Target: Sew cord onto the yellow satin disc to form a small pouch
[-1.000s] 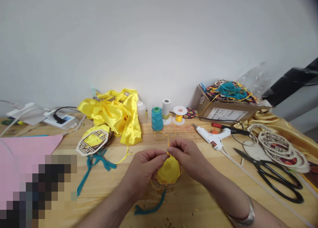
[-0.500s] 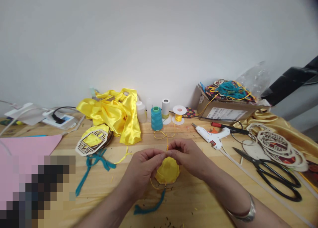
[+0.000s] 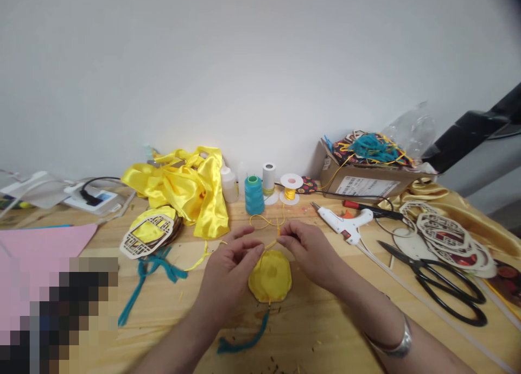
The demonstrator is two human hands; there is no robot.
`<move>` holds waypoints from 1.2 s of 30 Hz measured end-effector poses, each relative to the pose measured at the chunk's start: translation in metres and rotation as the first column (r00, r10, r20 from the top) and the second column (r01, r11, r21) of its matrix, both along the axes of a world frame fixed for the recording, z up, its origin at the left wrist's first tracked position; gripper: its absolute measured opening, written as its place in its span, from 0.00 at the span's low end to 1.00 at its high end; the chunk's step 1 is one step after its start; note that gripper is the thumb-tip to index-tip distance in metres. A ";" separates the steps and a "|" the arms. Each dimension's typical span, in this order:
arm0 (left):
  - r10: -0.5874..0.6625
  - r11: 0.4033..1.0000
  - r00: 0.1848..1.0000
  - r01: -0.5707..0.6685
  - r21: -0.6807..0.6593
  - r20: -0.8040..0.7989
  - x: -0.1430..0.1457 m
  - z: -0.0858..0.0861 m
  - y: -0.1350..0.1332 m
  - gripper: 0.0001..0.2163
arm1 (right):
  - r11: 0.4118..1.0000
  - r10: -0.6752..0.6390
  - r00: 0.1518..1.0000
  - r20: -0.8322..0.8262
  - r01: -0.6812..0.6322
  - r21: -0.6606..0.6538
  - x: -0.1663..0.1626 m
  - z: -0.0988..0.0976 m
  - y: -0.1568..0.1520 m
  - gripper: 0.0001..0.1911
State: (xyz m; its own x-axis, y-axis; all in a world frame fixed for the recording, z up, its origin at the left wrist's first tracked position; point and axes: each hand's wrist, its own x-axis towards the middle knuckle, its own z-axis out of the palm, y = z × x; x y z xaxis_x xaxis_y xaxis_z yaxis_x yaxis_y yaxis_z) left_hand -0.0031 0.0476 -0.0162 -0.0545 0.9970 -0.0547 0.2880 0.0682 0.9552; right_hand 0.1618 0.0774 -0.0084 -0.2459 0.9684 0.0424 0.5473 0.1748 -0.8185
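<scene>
A yellow fabric-covered round piece lies on the wooden table between my hands. From its lower edge hangs a teal tassel. My left hand, at the piece's upper left, pinches a thin yellow cord between thumb and index finger; its other fingers are loosely spread. On the upper right, my right hand pinches the same cord, its fingers curled in. Beyond the hands the cord runs in a loose loop towards a white spool of yellow cord.
Behind are a teal thread cone, a white bottle and yellow satin. Lattice frames lie left. To the right are a glue gun, black scissors, more lattice frames and a filled cardboard box.
My hands have drawn apart, the left one moving left with its fingers opening out. More cord now shows between them, and more of the yellow piece is uncovered.
</scene>
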 end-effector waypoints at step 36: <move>-0.089 0.964 0.942 0.162 -0.208 0.322 0.008 0.005 -0.003 0.05 | 0.941 0.078 0.950 -0.302 -0.170 -0.291 -0.005 -0.004 -0.002 0.06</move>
